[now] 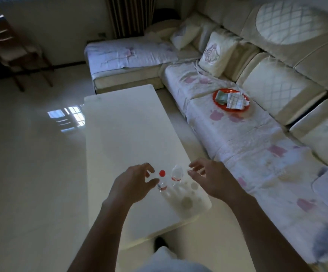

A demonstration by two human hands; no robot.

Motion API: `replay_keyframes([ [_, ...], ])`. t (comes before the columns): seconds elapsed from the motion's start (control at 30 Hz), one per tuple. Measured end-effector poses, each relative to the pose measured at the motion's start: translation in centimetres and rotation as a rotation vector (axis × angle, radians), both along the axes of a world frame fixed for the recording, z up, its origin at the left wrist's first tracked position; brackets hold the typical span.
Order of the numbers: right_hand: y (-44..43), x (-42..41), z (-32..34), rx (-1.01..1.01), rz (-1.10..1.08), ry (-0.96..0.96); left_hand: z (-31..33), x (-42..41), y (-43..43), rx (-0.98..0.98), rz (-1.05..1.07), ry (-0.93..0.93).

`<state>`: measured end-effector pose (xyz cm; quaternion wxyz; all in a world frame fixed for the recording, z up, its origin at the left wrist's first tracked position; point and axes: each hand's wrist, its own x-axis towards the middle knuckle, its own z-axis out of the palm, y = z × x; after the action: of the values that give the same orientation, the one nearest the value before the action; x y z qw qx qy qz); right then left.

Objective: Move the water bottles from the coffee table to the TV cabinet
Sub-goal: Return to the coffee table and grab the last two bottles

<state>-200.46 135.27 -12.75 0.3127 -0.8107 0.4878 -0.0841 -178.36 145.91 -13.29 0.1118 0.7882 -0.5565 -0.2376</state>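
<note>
**Hands spread over two bottles, nothing gripped**

Both hands hovered empty with fingers fanned: left hand [134, 182] beside the red-capped bottle [162, 181], right hand [211, 178] beside the second bottle [176, 175]. Each appeared matched to the bottle on its own side, probably for a one-trip carry. Both bottles stood upright, long axes vertical, caps up, close together near the surface's [123, 134] near end. No TV cabinet was in view.
</note>
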Motion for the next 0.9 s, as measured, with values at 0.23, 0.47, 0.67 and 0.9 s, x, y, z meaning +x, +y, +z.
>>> replay_keyframes([
  [0.23,-6.5,3.2,1.4,-0.011,-0.076,-0.063,0.2,2.8,-7.1,-0.016,-0.048,-0.010],
  [0.47,-9.3,4.6,0.4,0.009,-0.012,-0.014,-1.4,3.2,-10.1,-0.006,-0.045,0.033],
  [0.67,-13.3,5.4,-2.8,0.063,0.013,-0.002,-4.2,3.1,-12.2,0.008,0.012,0.041],
  [0.9,-16.1,6.5,-12.0,0.225,0.115,0.114,-12.2,2.0,-13.8,0.124,0.118,0.111],
])
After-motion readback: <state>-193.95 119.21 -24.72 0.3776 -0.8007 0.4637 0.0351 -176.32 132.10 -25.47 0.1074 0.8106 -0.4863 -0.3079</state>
